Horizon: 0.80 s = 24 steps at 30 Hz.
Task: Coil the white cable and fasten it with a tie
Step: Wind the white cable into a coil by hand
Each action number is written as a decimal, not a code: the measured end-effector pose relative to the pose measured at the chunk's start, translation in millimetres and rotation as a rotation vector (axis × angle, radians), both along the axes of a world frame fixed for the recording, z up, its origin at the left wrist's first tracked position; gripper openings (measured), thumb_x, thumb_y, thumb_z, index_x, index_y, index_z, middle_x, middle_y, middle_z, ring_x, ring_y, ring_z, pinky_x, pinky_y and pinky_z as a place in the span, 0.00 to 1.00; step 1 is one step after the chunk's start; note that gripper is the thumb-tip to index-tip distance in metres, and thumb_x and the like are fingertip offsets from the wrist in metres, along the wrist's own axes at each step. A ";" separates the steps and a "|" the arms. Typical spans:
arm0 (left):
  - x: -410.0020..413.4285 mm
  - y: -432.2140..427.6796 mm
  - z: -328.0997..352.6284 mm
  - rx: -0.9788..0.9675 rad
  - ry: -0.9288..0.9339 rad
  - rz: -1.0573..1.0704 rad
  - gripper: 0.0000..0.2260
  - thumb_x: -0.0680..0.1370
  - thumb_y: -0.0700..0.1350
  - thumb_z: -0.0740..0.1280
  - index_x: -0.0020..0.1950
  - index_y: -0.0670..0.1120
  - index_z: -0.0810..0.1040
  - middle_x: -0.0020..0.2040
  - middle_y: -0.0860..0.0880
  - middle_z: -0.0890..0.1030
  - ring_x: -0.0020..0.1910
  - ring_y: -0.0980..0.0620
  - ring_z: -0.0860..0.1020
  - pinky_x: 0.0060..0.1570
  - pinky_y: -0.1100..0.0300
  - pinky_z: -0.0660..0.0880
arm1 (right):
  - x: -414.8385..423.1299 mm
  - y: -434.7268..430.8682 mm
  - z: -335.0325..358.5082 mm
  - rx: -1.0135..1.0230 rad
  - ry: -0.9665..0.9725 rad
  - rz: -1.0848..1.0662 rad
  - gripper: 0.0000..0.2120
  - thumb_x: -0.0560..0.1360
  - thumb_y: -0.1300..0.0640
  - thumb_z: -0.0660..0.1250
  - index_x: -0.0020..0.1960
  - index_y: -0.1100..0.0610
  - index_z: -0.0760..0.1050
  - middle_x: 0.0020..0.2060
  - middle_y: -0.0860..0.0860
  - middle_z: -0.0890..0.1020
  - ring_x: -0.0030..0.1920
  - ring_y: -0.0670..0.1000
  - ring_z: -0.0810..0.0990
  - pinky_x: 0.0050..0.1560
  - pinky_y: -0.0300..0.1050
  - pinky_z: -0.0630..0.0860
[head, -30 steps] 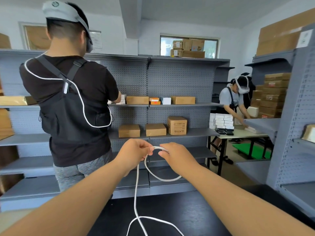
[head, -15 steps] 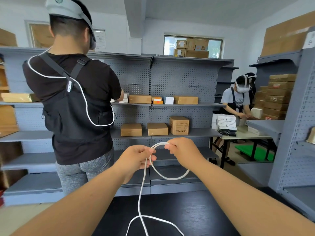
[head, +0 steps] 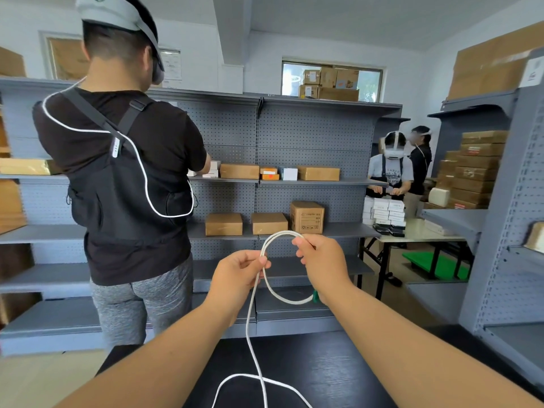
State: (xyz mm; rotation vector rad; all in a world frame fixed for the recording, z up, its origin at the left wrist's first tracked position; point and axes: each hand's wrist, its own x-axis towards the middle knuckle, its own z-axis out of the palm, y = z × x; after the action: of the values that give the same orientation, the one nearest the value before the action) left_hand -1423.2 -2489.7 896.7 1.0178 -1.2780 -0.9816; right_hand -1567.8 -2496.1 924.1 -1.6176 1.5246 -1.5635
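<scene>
A white cable [head: 269, 285] forms a round loop held up in front of me between both hands. My left hand [head: 240, 273] pinches the loop's left side, where the strands cross. My right hand [head: 322, 265] grips the top right of the loop, and a small green piece [head: 316, 295] shows just under this hand at the loop's lower right. From the left hand the loose cable hangs down to the black table [head: 323, 369] and curls there in a wide bend [head: 253, 378].
A person in a black shirt [head: 123, 172] stands close at the left, back turned, facing grey shelving [head: 294, 134] that holds cardboard boxes. Two more people [head: 394, 169] work at a table at the right. Another grey shelf unit [head: 506, 231] stands at the right.
Both hands have risen and moved a little apart, so the loop between them is wider and rounder. The green piece under the right hand has come into view.
</scene>
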 end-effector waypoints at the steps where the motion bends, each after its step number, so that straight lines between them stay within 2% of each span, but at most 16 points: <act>1: -0.1 -0.6 1.4 -0.009 -0.007 0.017 0.06 0.78 0.40 0.65 0.43 0.45 0.80 0.36 0.51 0.82 0.36 0.54 0.77 0.44 0.58 0.76 | 1.1 -1.1 -1.3 0.013 -0.045 0.007 0.11 0.78 0.58 0.61 0.42 0.61 0.80 0.31 0.50 0.76 0.34 0.49 0.71 0.42 0.47 0.71; 4: 2.8 -2.8 9.5 -0.030 -0.028 0.027 0.08 0.77 0.38 0.65 0.41 0.46 0.80 0.37 0.48 0.81 0.38 0.51 0.78 0.42 0.59 0.78 | 2.1 -3.6 -5.2 0.052 -0.144 0.042 0.10 0.78 0.59 0.61 0.41 0.53 0.78 0.31 0.49 0.76 0.35 0.48 0.72 0.42 0.45 0.72; 8: 13.2 -8.4 23.7 -0.074 -0.214 0.048 0.08 0.77 0.38 0.66 0.39 0.47 0.79 0.36 0.47 0.80 0.35 0.50 0.78 0.42 0.58 0.79 | -2.4 -3.2 -9.0 0.158 -0.167 0.137 0.08 0.78 0.60 0.60 0.46 0.57 0.79 0.35 0.50 0.79 0.37 0.47 0.76 0.42 0.38 0.75; 11: 19.4 -11.5 37.0 -0.096 -0.360 0.052 0.08 0.77 0.38 0.66 0.38 0.45 0.79 0.35 0.47 0.79 0.32 0.52 0.77 0.42 0.57 0.79 | -4.2 -2.9 -11.8 0.223 -0.149 0.216 0.09 0.78 0.58 0.61 0.51 0.59 0.79 0.40 0.51 0.81 0.41 0.48 0.79 0.49 0.42 0.77; 14: 24.7 -13.6 48.0 -0.111 -0.510 0.047 0.05 0.76 0.39 0.67 0.43 0.40 0.81 0.36 0.45 0.80 0.33 0.51 0.77 0.43 0.57 0.79 | -2.9 -2.3 -11.3 0.218 -0.103 0.266 0.07 0.79 0.57 0.60 0.48 0.54 0.77 0.42 0.49 0.82 0.45 0.49 0.81 0.55 0.47 0.77; 16: 27.6 -15.2 52.6 -0.121 -0.617 0.025 0.06 0.76 0.40 0.67 0.42 0.40 0.81 0.36 0.46 0.80 0.33 0.50 0.78 0.46 0.53 0.80 | -1.2 -1.9 -7.5 0.189 -0.068 0.286 0.06 0.79 0.56 0.59 0.48 0.50 0.75 0.43 0.47 0.81 0.46 0.48 0.81 0.58 0.48 0.76; 19: 28.8 -16.3 56.1 -0.130 -0.737 -0.003 0.07 0.76 0.41 0.68 0.37 0.45 0.81 0.34 0.49 0.81 0.35 0.50 0.79 0.49 0.52 0.79 | -0.5 -2.0 0.3 0.144 0.013 0.298 0.08 0.79 0.56 0.59 0.54 0.52 0.75 0.43 0.45 0.80 0.44 0.46 0.80 0.57 0.47 0.75; 21: 27.2 -16.4 58.0 -0.146 -0.814 -0.009 0.06 0.75 0.41 0.68 0.39 0.45 0.82 0.37 0.45 0.83 0.36 0.50 0.78 0.48 0.52 0.79 | -1.6 -0.5 6.3 0.123 0.109 0.315 0.10 0.79 0.56 0.59 0.56 0.55 0.77 0.40 0.44 0.79 0.42 0.43 0.78 0.54 0.45 0.75; 24: 25.1 -15.4 59.8 -0.158 -0.887 -0.021 0.06 0.75 0.42 0.68 0.38 0.47 0.82 0.33 0.47 0.81 0.33 0.52 0.76 0.45 0.55 0.77 | -4.4 1.6 12.9 0.082 0.429 0.306 0.10 0.78 0.55 0.61 0.52 0.56 0.80 0.35 0.44 0.76 0.36 0.42 0.72 0.42 0.39 0.69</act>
State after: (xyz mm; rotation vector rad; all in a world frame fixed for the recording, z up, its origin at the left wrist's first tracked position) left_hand -1398.1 -2505.0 956.5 1.3746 -2.0461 -0.4096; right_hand -1572.2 -2494.5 937.0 -2.1157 1.4244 -1.0236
